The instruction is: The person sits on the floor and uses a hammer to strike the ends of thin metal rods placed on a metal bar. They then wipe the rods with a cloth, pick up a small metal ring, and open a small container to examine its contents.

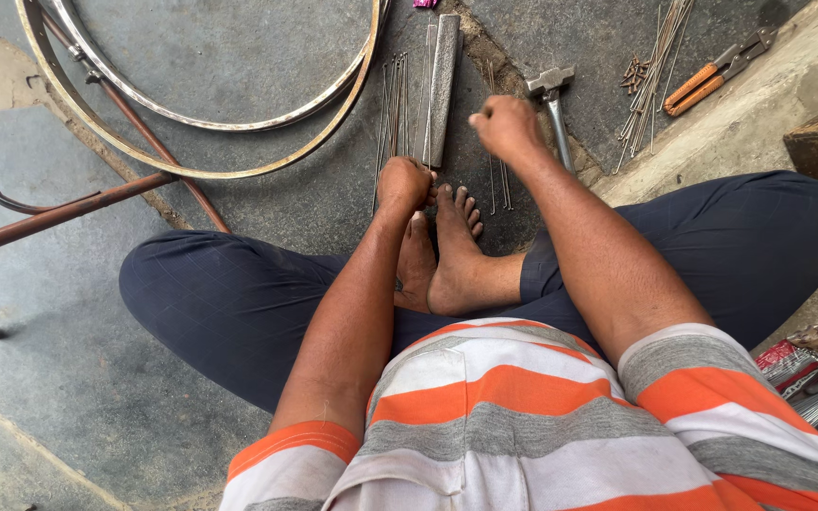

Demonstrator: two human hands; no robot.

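Fisted left hand point(403, 183) on spokes point(392, 104) beside flat bars point(441, 85)

shirt: orange, grey, white stripes, short sleeves | trousers: dark navy | feet: bare

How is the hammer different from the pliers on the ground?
The hammer is all grey metal; the pliers have orange handles. The hammer lies close to the right hand; the pliers lie farther off, by the loose spokes. The hammer is one straight piece, the pliers two handles. Both lie flat on the stone floor.
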